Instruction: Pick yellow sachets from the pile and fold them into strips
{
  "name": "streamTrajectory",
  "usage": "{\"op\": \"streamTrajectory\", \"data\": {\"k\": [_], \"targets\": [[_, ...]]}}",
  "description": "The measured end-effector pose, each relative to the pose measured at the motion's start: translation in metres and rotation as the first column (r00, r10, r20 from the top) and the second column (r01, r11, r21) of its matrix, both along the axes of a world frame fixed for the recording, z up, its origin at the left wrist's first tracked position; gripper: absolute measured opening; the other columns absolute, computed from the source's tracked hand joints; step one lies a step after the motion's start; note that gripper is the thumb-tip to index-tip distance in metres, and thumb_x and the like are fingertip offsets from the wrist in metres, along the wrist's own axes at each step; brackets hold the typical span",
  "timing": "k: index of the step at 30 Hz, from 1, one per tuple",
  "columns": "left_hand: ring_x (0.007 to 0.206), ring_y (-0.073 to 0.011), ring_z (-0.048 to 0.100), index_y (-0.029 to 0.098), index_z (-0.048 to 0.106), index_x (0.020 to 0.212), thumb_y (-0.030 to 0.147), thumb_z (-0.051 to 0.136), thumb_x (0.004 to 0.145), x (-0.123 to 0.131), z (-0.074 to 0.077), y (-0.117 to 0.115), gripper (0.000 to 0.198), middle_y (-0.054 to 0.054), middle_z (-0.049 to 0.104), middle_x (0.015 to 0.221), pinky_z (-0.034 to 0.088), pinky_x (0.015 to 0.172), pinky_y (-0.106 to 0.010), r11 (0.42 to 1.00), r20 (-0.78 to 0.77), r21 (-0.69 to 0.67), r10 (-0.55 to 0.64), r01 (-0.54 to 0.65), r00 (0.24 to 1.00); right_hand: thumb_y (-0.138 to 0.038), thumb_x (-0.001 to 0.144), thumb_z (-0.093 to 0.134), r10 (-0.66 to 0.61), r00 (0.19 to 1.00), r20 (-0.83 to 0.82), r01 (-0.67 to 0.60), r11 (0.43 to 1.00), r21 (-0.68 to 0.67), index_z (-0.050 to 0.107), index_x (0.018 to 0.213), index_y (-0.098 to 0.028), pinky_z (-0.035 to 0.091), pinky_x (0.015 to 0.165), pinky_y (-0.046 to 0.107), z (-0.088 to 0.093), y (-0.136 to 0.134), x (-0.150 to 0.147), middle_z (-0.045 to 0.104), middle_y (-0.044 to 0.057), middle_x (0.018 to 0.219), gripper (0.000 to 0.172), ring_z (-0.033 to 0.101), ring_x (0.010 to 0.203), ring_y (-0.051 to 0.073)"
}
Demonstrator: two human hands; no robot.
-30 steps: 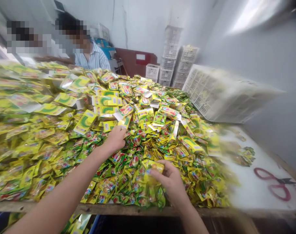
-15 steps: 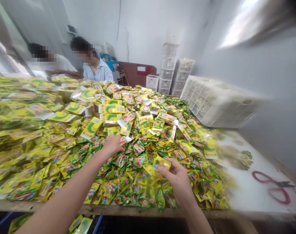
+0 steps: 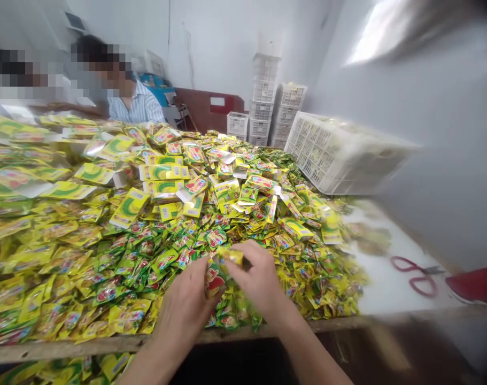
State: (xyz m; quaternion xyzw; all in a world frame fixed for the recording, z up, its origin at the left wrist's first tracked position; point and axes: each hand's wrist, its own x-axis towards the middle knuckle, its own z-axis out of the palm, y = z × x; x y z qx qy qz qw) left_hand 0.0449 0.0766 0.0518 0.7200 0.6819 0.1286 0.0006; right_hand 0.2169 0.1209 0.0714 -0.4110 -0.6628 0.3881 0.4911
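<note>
Close in front of me, my left hand (image 3: pixel 187 299) is closed round a small printed carton (image 3: pixel 214 279) with a red picture on its face. My right hand (image 3: pixel 257 275) pinches a yellow candy sachet (image 3: pixel 232 256) just above the carton's upper end. The two hands are nearly touching. Beneath and around them spreads a deep heap of green and yellow sachets (image 3: pixel 118 267). Flat yellow-green cartons (image 3: pixel 165 172), several with white flaps standing out, lie on top of the heap beyond my hands. My fingers hide part of the held carton.
Red-handled scissors (image 3: pixel 414 275) lie on the white tabletop (image 3: pixel 381 256) at right, near a red object (image 3: pixel 473 283). A white plastic crate (image 3: pixel 343 155) sits at the back right, with stacked crates (image 3: pixel 261 101) behind. Two people work across the table; one wears a striped shirt (image 3: pixel 137 104).
My left hand has drawn back from the heap and now holds a carton. My right hand has moved left with its sachet to meet it. The view has shifted right.
</note>
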Motion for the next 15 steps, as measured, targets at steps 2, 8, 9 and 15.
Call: {"op": "streamTrajectory", "data": {"k": [2,8,9,15], "targets": [[0.097,-0.0305,0.064,0.018,0.046,0.121,0.031,0.063,0.081,0.008,-0.019,-0.011,0.046,-0.012,0.065,0.108,0.048,0.08,-0.038,0.999,0.033,0.033,0.036,-0.037,0.999,-0.014,0.08,0.066,0.081,0.98,0.18,-0.082,0.997,-0.004,0.071,0.095,-0.021,0.044,0.073,0.026,-0.009,-0.006,0.001,0.062,0.001,0.084,0.017,0.058,0.078,0.015],[0.099,-0.0325,0.061,0.018,0.046,0.122,0.038,0.072,0.075,0.031,-0.058,-0.046,0.057,-0.012,0.063,0.109,0.049,0.084,-0.042,0.984,0.492,-0.178,0.082,0.008,0.867,-0.008,0.079,0.063,0.391,0.818,0.422,-0.354,0.92,-0.168,0.068,0.085,-0.017,0.042,0.076,0.025,-0.02,-0.018,0.031,0.06,0.002,0.091,0.012,0.056,0.082,0.014],[0.098,-0.0312,0.062,0.02,0.047,0.12,0.041,0.07,0.076,0.034,-0.06,-0.054,0.054,-0.01,0.064,0.108,0.049,0.084,-0.041,0.97,0.609,-0.24,0.117,0.041,0.784,-0.009,0.078,0.064,0.417,0.798,0.435,-0.369,0.909,-0.194,0.067,0.081,-0.016,0.042,0.074,0.024,-0.021,-0.019,0.035,0.059,0.001,0.088,0.008,0.056,0.08,0.014],[0.105,-0.0265,0.062,0.023,0.059,0.108,0.037,0.068,0.081,0.04,-0.059,-0.102,0.032,-0.005,0.07,0.108,0.048,0.092,-0.035,0.877,0.918,-0.396,0.378,0.271,0.119,-0.02,0.063,0.087,0.416,0.876,0.245,-0.322,0.882,-0.345,0.071,0.079,-0.017,0.039,0.062,0.021,-0.043,-0.041,0.033,0.06,-0.004,0.072,0.023,0.055,0.07,0.012]]}}
